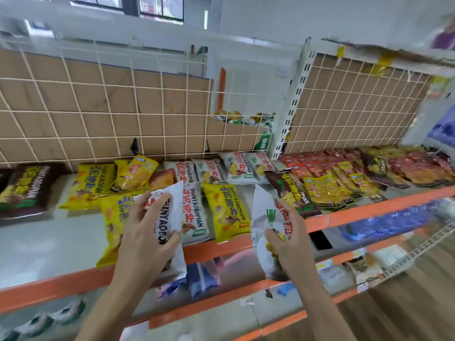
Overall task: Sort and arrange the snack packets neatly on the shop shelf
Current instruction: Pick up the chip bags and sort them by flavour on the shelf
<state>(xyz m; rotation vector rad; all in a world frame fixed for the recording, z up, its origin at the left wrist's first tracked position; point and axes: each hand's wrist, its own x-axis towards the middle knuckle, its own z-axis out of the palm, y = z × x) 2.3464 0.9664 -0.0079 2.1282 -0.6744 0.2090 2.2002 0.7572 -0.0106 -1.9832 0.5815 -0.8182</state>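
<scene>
My left hand [144, 232] grips a white snack packet [172, 200] with black lettering, held over the shelf's front edge. In my right hand [286, 232] is a second white snack packet [264, 210] with a green logo, held upright in front of the shelf. On the grey shelf [49, 237] lie yellow packets [227, 212], a white packet [194, 217], more white packets [236, 167] at the back, and brown packets [22, 190] at the left and right [290, 190].
An orange shelf rail [369, 210] runs along the front. Small yellow sachets [330, 188] and red packets [418, 168] fill the right section. A wire grid with cardboard backing [98, 107] stands behind. Lower shelves hold blue packets [394, 222].
</scene>
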